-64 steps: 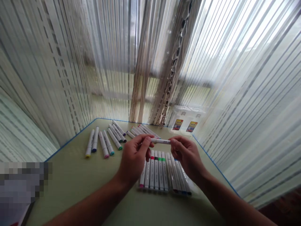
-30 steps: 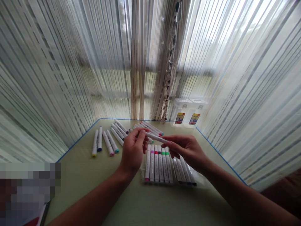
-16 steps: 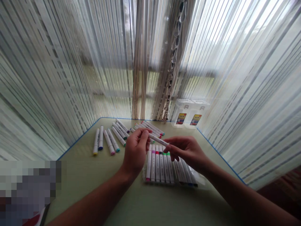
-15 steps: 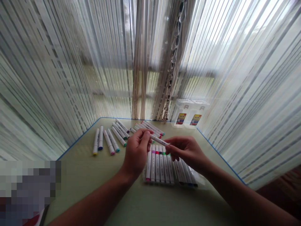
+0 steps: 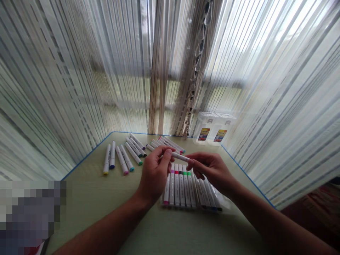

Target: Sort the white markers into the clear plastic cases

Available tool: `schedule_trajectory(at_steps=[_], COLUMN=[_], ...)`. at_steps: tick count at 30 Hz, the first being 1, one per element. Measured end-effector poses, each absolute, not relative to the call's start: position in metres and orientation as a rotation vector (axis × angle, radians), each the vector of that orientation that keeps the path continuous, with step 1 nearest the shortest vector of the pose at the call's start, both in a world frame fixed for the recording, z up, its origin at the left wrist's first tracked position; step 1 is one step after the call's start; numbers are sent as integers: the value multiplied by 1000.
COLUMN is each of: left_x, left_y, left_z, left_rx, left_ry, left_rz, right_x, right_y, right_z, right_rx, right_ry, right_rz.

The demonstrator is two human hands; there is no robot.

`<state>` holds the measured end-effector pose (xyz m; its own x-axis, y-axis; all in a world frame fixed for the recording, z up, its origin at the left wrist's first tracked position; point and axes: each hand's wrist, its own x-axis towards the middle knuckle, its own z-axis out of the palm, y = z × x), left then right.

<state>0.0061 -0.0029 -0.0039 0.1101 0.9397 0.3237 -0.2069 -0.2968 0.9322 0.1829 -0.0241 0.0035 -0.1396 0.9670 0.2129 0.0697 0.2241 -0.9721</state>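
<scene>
My left hand point(image 5: 155, 173) and my right hand point(image 5: 212, 170) pinch the two ends of one white marker point(image 5: 180, 157), held just above the table. Both hands are closed on it, fingertips a short way apart. Directly beneath lies a tidy row of white markers point(image 5: 186, 187) with coloured ends, side by side on a clear wrapper. My left hand covers part of the row's left edge.
Loose markers point(image 5: 123, 159) lie scattered at the far left and back of the pale green table point(image 5: 92, 198) with its blue edge. Two clear plastic boxes point(image 5: 212, 132) stand at the back right. Striped sheer curtains point(image 5: 265, 106) hang close around the table.
The marker has been turned from level to slightly tilted, and my hands have drawn a little closer together on it. The view has shifted slightly.
</scene>
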Motion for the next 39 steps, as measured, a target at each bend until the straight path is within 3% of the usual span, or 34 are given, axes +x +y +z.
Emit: schedule_trajectory(at_steps=[9,19,39], left_x=[3,3,4], left_y=[2,-29,-35], left_z=[2,2,2], left_rx=[1144,1911,2093], left_ry=[772,729,532], left_rz=[1531,1523,1609], right_x=[193,190,192], right_y=[-19,-18,-20], right_z=[0,-6,-5], right_rx=[-927,-964,-854], right_ry=[-1477,-2027,-2078], right_rz=[1114,514,479])
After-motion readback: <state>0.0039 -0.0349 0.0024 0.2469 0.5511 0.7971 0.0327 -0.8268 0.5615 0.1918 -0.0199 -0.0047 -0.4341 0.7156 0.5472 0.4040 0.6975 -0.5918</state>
